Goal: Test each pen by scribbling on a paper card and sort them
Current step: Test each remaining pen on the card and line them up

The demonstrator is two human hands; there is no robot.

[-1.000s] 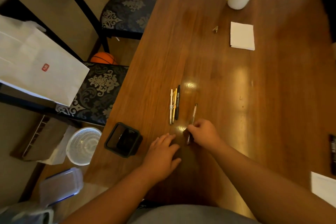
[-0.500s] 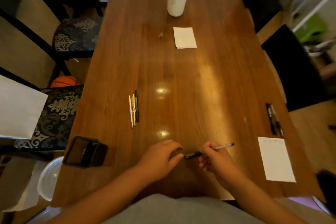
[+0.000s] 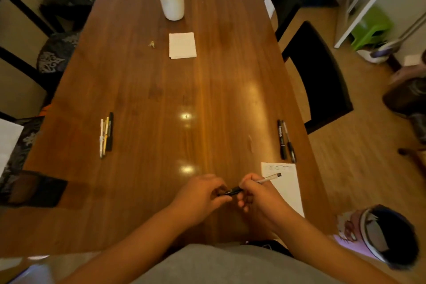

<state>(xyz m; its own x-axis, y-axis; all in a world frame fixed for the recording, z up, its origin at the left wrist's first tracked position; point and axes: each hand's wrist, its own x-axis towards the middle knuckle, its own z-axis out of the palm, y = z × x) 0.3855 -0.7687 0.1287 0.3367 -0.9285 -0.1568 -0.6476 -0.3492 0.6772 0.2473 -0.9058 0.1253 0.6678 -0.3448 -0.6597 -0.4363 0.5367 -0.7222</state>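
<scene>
Brown wooden table point(image 3: 207, 90), long, glossy. White rectangular paper card point(image 3: 288, 187): 4 o'clock, faint scribbles at its far end. My right hand point(image 3: 258, 198): 6 o'clock, curled round a clear-barrelled pen with a black cap point(image 3: 268, 178). My left hand point(image 3: 200, 196): pinching that pen's black end. Three slim pens, white, yellow and black point(image 3: 106, 135): side by side, 9 o'clock. Two black markers point(image 3: 285, 139): 3 o'clock, just beyond the card.

Dim and warm-toned, with two small bright glare spots and a broader sheen on the glossy brown wooden table point(image 3: 147, 80), bent wide-angle edges, smeared blurry corners.
</scene>
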